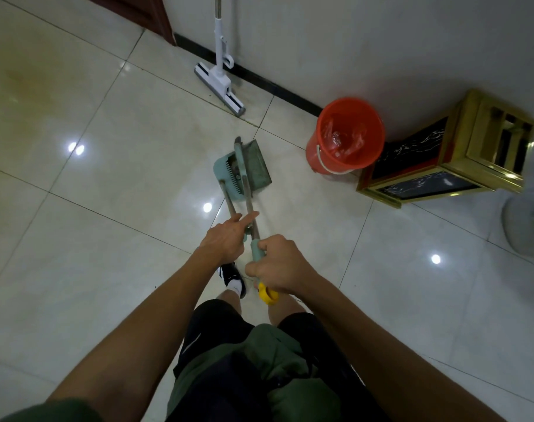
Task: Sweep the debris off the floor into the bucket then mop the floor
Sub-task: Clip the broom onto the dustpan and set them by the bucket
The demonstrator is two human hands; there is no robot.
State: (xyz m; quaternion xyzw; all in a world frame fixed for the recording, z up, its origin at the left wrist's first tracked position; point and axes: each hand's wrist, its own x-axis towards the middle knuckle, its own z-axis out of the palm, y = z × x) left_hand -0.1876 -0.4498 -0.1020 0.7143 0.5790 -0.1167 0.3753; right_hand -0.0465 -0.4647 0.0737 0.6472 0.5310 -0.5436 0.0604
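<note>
My left hand [226,239] and right hand [277,264] have fingers clamped on the dustpan [244,170] and broom handles. Sweeping looks barely begun; the red bucket [345,137] at two o'clock and mop [220,83] at twelve wait untouched.

My arms are bare from the lower corners of the frame up to my left hand [226,239] and right hand [279,264] at the centre. An olive-green short sleeve [55,411] shows at the bottom left, and the same olive-green shirt [259,354] bunches at bottom centre. Below it I wear black shorts [210,327] with a thin pale stripe. One foot shows a black shoe [229,271] with a white sock [236,284].
</note>
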